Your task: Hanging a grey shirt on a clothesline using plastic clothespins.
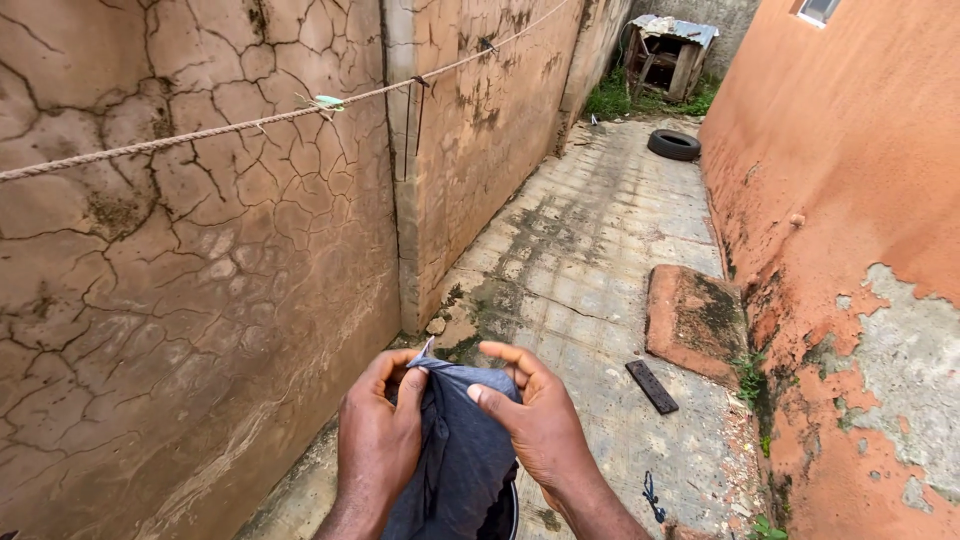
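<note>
While the dark grey cloth (pixel 455 450) is pinched at its top edge by the left hand (pixel 378 440) and right hand (pixel 540 425), fingers closed on it, it is judged soft, light, best gripped at the hem, below the rope line (pixel 250 122).

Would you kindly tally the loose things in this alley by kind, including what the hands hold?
Dark grey garment, held by left hand and right hand: 1
Rope line: 1
Green peg: 1
Tyre: 1
Dark flat bar: 1
Total: 5
</note>
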